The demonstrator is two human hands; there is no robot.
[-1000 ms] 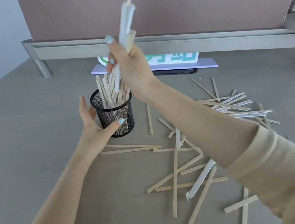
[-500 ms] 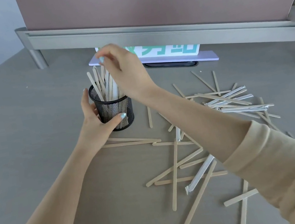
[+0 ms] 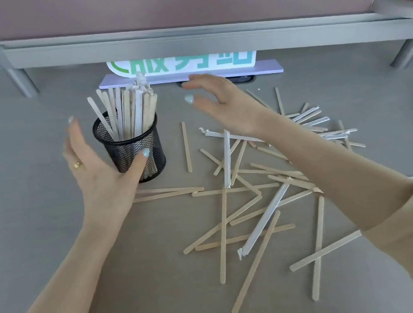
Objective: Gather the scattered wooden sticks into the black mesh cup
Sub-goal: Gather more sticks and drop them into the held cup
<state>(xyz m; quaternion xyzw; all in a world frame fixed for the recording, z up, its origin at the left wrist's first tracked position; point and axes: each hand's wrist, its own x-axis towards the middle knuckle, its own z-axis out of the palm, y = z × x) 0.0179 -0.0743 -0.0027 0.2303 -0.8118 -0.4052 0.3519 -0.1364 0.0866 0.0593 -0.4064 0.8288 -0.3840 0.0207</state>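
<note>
The black mesh cup [image 3: 141, 151] stands upright on the grey table, packed with a bundle of wooden sticks [image 3: 128, 109] and paper-wrapped ones. My left hand [image 3: 97, 170] is beside the cup's left and front side, fingers straight, the thumb touching its wall. To the right of the cup my right hand [image 3: 220, 101] hovers with spread, relaxed fingers and nothing in it. Several loose wooden sticks [image 3: 223, 233] and white wrapped sticks [image 3: 264, 219] lie scattered across the table under and right of my right forearm.
A metal rail [image 3: 179, 42] on legs with a brown panel above it crosses the back of the table. A lilac sign base [image 3: 264, 67] with green lettering sits under the rail behind the cup. Shelf items show at the far right.
My right hand dropped its bundle of sticks into the cup, let go and moved right, opening. My left hand loosened from the cup's side.
</note>
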